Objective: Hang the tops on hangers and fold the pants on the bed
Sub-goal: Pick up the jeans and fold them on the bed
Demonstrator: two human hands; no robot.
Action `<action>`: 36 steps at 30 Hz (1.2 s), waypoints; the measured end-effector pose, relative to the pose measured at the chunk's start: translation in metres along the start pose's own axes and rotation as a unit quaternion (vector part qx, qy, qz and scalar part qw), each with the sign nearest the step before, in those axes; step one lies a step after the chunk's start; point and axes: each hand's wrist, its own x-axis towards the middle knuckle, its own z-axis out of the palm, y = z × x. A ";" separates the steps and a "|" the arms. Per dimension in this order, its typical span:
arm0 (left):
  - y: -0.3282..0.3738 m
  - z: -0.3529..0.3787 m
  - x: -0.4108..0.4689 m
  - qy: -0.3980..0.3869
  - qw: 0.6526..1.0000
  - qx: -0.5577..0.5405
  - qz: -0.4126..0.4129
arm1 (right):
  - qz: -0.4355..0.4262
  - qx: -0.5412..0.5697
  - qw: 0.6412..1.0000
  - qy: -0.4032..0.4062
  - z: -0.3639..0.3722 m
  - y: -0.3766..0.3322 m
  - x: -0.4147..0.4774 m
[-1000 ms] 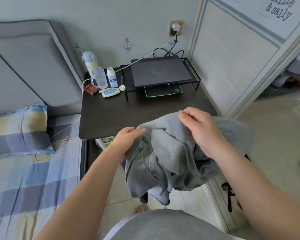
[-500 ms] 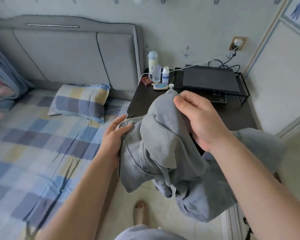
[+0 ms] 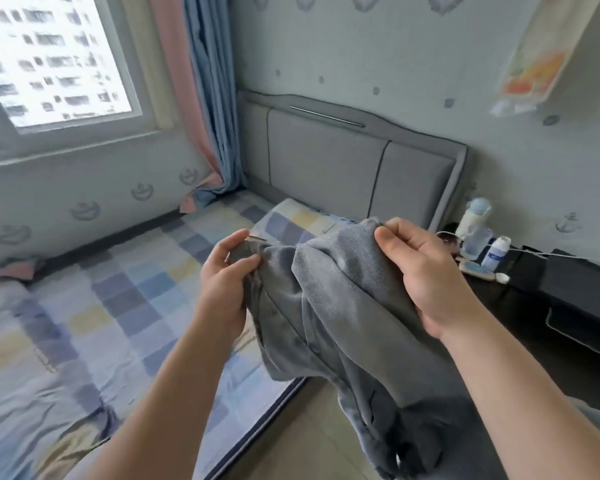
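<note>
As left hand point(image 3: 222, 287) and right hand point(image 3: 426, 278) pinch it, grey garment point(image 3: 340, 313) hangs below

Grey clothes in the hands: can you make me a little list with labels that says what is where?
garment: grey garment, bunched, hanging in the air, not folded
left hand: left hand pinches its edge
right hand: right hand grips its top
below: edge of the checked bed
pillow: checked pillow by the grey headboard
right side: dark bedside table with bottles
</note>
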 end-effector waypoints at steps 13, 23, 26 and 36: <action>0.244 -0.108 0.193 0.069 0.986 -0.052 0.140 | -0.157 0.004 0.986 -0.064 0.246 -0.055 0.233; 0.323 -0.155 0.264 0.059 0.980 0.081 0.170 | -0.161 0.011 0.972 -0.173 0.348 -0.016 0.311; 0.307 -0.179 0.280 0.043 0.985 0.129 0.105 | -0.098 0.002 0.966 -0.239 0.360 0.028 0.319; 0.133 -0.247 0.280 0.190 0.936 0.293 -0.038 | 0.076 -0.204 0.872 -0.438 0.350 0.193 0.346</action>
